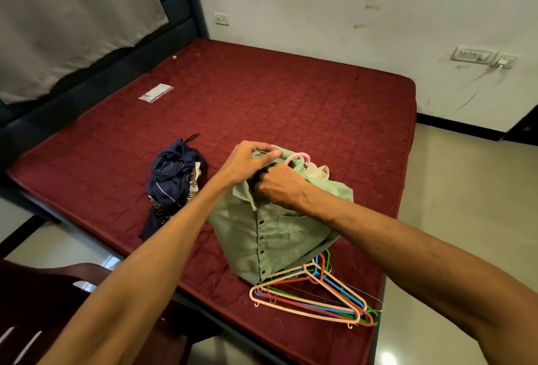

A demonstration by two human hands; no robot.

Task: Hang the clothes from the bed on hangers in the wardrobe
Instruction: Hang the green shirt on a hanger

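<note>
Now we have both hands at the collar of the green shirt (270, 236), just below the centre of the frame. Our left hand (250, 162) curls over the collar's top edge and pinches the cloth. Our right hand (281, 187) grips the neck opening just beneath it, fingers tucked into the fabric. The pink hanger (300, 157) shows only its hook, poking out to the upper right, just beside the left thumb. The shirt's button line runs down toward the lower frame, its hem touching the spare hangers (314, 297) on the bed (291, 88). Dark clothes (171, 181) lie at left. We see no wardrobe and can read no writing.
</note>
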